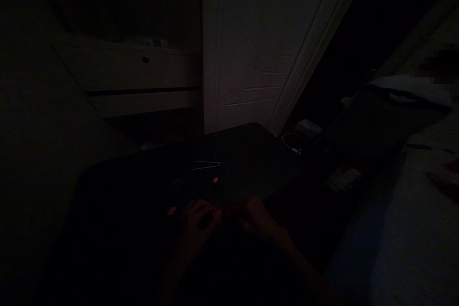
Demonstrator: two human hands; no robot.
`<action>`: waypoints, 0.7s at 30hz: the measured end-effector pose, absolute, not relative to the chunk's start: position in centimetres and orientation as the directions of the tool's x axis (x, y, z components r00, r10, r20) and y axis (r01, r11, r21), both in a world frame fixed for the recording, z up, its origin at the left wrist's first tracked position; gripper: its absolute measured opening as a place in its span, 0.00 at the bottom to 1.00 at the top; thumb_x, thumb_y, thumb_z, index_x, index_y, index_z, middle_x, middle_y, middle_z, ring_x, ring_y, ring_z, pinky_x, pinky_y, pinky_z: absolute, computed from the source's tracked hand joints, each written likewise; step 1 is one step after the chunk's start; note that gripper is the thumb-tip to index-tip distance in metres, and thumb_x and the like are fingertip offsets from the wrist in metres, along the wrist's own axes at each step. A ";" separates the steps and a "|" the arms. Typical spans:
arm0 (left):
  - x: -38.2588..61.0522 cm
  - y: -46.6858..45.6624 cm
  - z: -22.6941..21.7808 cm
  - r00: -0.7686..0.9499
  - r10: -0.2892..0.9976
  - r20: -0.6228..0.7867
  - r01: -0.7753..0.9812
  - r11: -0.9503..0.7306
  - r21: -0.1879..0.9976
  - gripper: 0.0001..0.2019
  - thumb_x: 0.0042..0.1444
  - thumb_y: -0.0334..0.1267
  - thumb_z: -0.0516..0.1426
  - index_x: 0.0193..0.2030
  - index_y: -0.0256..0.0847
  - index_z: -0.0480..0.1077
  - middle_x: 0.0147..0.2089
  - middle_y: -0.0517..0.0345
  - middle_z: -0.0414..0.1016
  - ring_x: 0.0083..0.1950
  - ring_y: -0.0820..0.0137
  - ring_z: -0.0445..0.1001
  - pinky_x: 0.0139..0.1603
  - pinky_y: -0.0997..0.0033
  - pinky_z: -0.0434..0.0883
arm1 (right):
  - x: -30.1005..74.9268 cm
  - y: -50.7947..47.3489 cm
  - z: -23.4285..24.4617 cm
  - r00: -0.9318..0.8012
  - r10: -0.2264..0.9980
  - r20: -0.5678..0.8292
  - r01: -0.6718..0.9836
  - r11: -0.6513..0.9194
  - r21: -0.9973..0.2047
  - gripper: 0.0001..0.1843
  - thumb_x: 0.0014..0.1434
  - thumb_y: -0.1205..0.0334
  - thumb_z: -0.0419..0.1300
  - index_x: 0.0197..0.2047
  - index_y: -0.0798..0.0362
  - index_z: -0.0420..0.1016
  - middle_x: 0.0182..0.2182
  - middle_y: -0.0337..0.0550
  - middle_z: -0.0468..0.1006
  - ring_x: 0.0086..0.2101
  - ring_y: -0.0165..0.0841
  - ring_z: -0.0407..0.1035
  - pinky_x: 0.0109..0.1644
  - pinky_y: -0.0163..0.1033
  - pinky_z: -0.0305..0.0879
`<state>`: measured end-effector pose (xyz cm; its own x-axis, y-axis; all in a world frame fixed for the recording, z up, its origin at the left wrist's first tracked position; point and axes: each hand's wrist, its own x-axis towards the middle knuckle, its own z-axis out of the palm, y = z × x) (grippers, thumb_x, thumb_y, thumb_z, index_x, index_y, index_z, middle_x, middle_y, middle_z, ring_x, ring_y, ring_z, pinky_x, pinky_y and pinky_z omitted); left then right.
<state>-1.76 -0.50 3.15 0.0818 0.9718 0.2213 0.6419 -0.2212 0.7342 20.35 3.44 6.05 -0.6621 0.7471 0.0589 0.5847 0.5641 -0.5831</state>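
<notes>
The scene is very dark. My left hand (pixel 195 222) and my right hand (pixel 251 217) meet over the near edge of a dark table (pixel 251 153). Their fingers are curled together around a small red piece (pixel 217 213) held between them. Another small red piece (pixel 171 211) lies just left of my left hand. A third red piece (pixel 215 180) lies on the table a little farther away. Beyond it lie two thin pale sticks (pixel 208 165), side by side.
A white door (pixel 258 43) stands behind the table. A pale drawer unit (pixel 136 71) is at the back left. A white cable (pixel 292 146) and a small box (pixel 308 127) lie on the floor at right. A bed with pale cover (pixel 405 210) fills the right side.
</notes>
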 end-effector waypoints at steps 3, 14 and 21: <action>-1.7 -0.5 3.0 0.080 0.972 0.221 0.645 -0.220 0.732 0.05 0.60 0.42 0.64 0.40 0.51 0.84 0.44 0.57 0.85 0.48 0.58 0.80 0.52 0.56 0.73 | 20.3 3.8 6.1 -0.652 0.758 0.026 0.574 0.516 -0.636 0.13 0.72 0.62 0.60 0.41 0.49 0.87 0.35 0.41 0.88 0.34 0.34 0.80 0.37 0.34 0.62; -1.6 -0.6 3.0 0.082 0.973 0.217 0.656 -0.216 0.723 0.05 0.60 0.41 0.65 0.41 0.52 0.84 0.45 0.58 0.85 0.50 0.58 0.80 0.54 0.55 0.72 | 20.2 4.8 7.5 -0.662 0.745 -0.081 0.573 0.434 -0.695 0.10 0.67 0.65 0.63 0.38 0.50 0.88 0.36 0.39 0.88 0.36 0.34 0.79 0.40 0.33 0.65; -1.7 -0.6 2.9 0.091 0.969 0.231 0.657 -0.233 0.717 0.06 0.58 0.39 0.67 0.41 0.52 0.84 0.45 0.59 0.85 0.49 0.58 0.81 0.53 0.57 0.73 | 20.6 5.0 6.8 -0.691 0.716 -0.098 0.559 0.443 -0.700 0.13 0.65 0.68 0.61 0.42 0.47 0.89 0.38 0.37 0.89 0.37 0.35 0.80 0.41 0.34 0.66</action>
<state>-1.75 -0.60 2.89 0.0910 0.9687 0.2311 0.6572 -0.2328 0.7169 20.62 4.99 6.83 -0.6908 0.7163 -0.0981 0.5593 0.4435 -0.7003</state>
